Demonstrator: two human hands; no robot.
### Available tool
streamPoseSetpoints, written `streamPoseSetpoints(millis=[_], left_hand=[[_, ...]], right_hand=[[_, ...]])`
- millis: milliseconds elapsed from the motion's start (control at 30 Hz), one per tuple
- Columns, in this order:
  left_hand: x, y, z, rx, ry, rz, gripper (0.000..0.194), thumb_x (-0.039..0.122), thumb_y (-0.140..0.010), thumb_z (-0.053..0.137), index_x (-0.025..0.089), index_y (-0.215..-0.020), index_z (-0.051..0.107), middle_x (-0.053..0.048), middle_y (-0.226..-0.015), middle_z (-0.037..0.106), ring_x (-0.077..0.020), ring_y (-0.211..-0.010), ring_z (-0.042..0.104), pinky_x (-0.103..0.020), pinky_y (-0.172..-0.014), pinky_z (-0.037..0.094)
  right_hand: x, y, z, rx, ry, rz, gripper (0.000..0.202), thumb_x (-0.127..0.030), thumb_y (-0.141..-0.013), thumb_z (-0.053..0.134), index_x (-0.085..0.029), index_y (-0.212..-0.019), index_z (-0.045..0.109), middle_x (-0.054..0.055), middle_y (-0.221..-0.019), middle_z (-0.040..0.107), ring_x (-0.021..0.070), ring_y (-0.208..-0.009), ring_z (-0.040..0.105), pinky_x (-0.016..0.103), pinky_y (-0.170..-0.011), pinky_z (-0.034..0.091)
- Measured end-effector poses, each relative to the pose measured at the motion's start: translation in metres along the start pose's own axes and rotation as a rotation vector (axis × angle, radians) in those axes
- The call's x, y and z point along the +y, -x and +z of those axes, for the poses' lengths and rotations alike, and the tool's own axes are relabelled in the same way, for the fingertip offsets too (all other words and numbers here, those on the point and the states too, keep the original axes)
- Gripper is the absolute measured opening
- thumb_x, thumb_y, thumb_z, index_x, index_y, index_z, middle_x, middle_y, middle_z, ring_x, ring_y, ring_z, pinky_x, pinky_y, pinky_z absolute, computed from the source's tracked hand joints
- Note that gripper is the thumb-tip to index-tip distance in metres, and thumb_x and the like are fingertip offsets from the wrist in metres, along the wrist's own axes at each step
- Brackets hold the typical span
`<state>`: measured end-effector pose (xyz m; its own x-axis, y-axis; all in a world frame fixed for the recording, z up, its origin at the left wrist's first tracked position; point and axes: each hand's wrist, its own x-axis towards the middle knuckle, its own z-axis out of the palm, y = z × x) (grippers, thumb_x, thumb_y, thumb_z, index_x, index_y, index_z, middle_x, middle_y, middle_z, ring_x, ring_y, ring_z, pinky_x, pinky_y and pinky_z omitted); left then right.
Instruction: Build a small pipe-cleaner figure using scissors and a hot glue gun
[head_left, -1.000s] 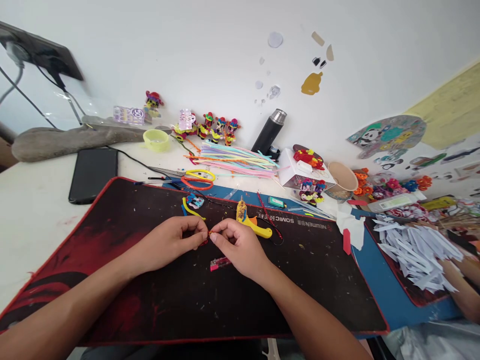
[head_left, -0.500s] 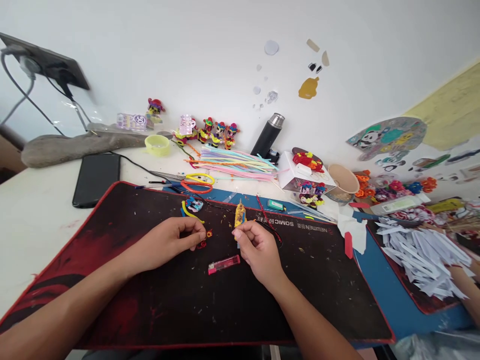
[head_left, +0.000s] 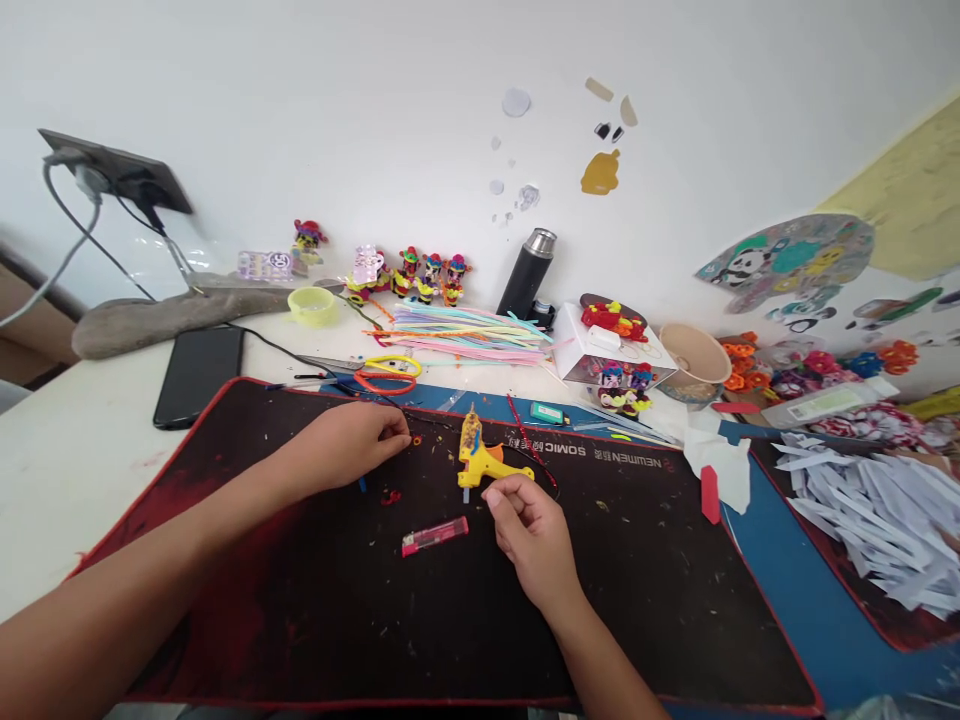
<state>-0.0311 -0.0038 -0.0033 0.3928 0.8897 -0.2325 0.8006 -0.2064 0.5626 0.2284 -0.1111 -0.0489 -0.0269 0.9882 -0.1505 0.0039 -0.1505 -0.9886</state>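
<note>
My left hand is closed above the left part of the black mat, thumb and forefinger pinching a small orange loop at their tips. My right hand is also closed, its thumb pressed to the forefinger; whatever sits between them is too small to make out. Just beyond it lies a yellow glue gun, nozzle pointing away from me. A pink lighter rests on the mat between the hands. Left of the glue gun is a small red piece. A blue bit shows under my left hand.
Behind the mat are scissors, a bundle of pastel pipe cleaners, a black thermos and a white box. A phone lies left. White paper strips are heaped at right.
My left hand has moved away from me with the orange loop. My right hand has drawn back toward me and right, uncovering the glue gun. The view has shifted slightly.
</note>
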Motion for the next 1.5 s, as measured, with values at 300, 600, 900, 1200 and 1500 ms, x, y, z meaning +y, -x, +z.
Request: streamPoseSetpoints(millis=[300, 600, 900, 1200, 1500], left_hand=[[0.017, -0.016, 0.006, -0.020, -0.349, -0.034, 0.027, 0.039, -0.097, 0.055, 0.024, -0.091, 0.076, -0.010, -0.091, 0.081, -0.0316, -0.083, 0.073, -0.034, -0.065, 0.043], [0.026, -0.022, -0.003, -0.095, -0.475, -0.067, 0.031, 0.040, -0.096, 0.053, 0.024, -0.094, 0.079, -0.010, -0.090, 0.081, -0.0316, -0.085, 0.075, -0.035, -0.070, 0.049], [0.023, -0.024, -0.002, -0.092, -0.514, -0.073, 0.026, 0.039, -0.097, 0.056, 0.024, -0.088, 0.075, -0.007, -0.082, 0.079, -0.0285, -0.076, 0.073, -0.034, -0.058, 0.034], [0.017, -0.025, -0.003, -0.084, -0.481, -0.063, 0.032, 0.041, -0.100, 0.051, 0.025, -0.091, 0.077, -0.007, -0.083, 0.080, -0.0294, -0.077, 0.073, -0.034, -0.060, 0.036], [0.006, -0.008, -0.019, 0.036, -0.307, -0.083, 0.038, 0.053, -0.096, 0.047, 0.028, -0.097, 0.076, -0.005, -0.087, 0.080, -0.0288, -0.075, 0.071, -0.034, -0.063, 0.041]], right_hand=[[-0.004, 0.001, 0.001, -0.066, 0.175, -0.068, 0.029, -0.046, -0.097, 0.066, -0.020, -0.084, 0.066, -0.004, -0.062, 0.047, 0.0123, -0.055, 0.038, 0.025, -0.051, 0.029], [-0.002, 0.004, 0.001, -0.130, 0.354, -0.144, 0.022, -0.036, -0.100, 0.061, -0.019, -0.087, 0.069, -0.005, -0.062, 0.048, 0.0120, -0.057, 0.045, 0.024, -0.056, 0.034], [-0.001, 0.006, 0.001, -0.158, 0.433, -0.173, 0.020, -0.034, -0.100, 0.062, -0.020, -0.091, 0.072, -0.005, -0.062, 0.052, 0.0120, -0.056, 0.049, 0.023, -0.056, 0.035], [-0.001, 0.007, 0.001, -0.160, 0.477, -0.224, 0.020, -0.032, -0.101, 0.061, -0.021, -0.091, 0.074, -0.004, -0.063, 0.053, 0.0118, -0.055, 0.049, 0.023, -0.054, 0.034], [-0.004, 0.010, -0.004, -0.033, 0.262, -0.233, 0.020, -0.033, -0.101, 0.063, -0.019, -0.088, 0.070, -0.004, -0.061, 0.053, 0.0114, -0.053, 0.047, 0.023, -0.053, 0.037]])
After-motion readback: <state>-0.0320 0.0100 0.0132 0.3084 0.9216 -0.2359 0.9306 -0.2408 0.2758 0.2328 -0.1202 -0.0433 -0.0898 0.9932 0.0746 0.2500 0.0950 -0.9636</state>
